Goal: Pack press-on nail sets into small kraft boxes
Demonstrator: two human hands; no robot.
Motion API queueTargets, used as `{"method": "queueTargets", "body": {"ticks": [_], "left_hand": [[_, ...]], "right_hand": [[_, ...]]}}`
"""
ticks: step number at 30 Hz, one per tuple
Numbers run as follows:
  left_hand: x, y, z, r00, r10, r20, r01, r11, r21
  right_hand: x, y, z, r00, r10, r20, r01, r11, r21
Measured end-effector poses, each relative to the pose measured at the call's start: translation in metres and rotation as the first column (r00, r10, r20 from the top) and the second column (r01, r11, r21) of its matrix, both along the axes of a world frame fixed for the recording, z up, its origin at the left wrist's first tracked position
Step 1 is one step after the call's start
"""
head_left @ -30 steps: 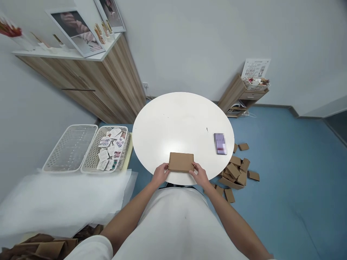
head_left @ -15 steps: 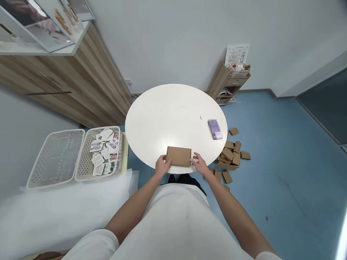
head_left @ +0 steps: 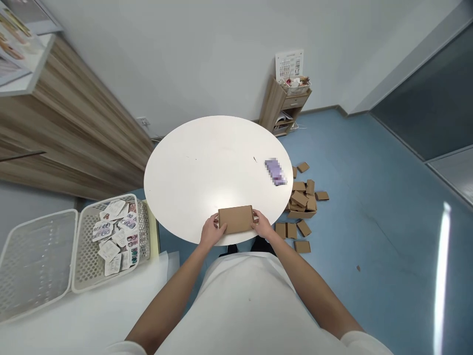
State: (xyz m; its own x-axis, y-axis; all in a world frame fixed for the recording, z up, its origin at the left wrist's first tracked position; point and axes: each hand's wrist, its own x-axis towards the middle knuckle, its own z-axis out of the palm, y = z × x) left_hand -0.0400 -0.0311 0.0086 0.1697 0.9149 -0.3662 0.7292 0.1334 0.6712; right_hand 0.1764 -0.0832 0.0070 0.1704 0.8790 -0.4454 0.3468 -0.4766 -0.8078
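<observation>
A flat brown cardboard box (head_left: 236, 219), its lid closed, is at the near edge of the white oval table (head_left: 207, 162). My left hand (head_left: 212, 231) grips the box's left end, thumb on top and fingers at the side. At the right end, my right hand (head_left: 261, 225) holds it the same way. Whether the box rests on the table or is slightly raised, I cannot tell. A pixelated purple item (head_left: 275, 171) lies near the table's right edge, and a small dark scrap (head_left: 254, 159) is beside it.
Left of the table stands a white perforated basket (head_left: 144, 236) holding several printed cards, its lid open leftward. Several small cardboard boxes (head_left: 303, 229) lie on the blue floor at right, some piled in a larger carton. A wooden cabinet (head_left: 88, 118) and small shelf (head_left: 271, 106) stand by the wall.
My right hand has closed onto the box's right end; its fingers were looser before. The view has turned to the right, so the surroundings appear shifted left.
</observation>
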Motion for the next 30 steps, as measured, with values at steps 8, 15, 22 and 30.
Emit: {"method": "queueTargets", "body": {"ticks": [8, 15, 22, 30], "left_hand": [[0.018, 0.000, 0.007, 0.983, 0.136, 0.121, -0.123, 0.987, -0.103], [0.114, 0.011, 0.028, 0.988, -0.062, 0.141, 0.083, 0.985, -0.153], [0.268, 0.011, 0.027, 0.919, -0.335, 0.209, 0.383, 0.883, -0.271], [0.421, 0.013, 0.011, 0.827, -0.336, 0.450, 0.496, 0.813, -0.304]], "right_hand": [[0.014, -0.002, 0.005, 1.000, -0.006, -0.013, 0.006, 1.000, -0.015], [0.116, -0.025, 0.019, 0.990, -0.127, 0.069, 0.130, 0.991, -0.038], [0.239, -0.070, 0.006, 0.892, -0.394, 0.220, 0.410, 0.912, -0.028], [0.343, -0.090, 0.007, 0.769, -0.629, 0.114, 0.625, 0.777, 0.073]]}}
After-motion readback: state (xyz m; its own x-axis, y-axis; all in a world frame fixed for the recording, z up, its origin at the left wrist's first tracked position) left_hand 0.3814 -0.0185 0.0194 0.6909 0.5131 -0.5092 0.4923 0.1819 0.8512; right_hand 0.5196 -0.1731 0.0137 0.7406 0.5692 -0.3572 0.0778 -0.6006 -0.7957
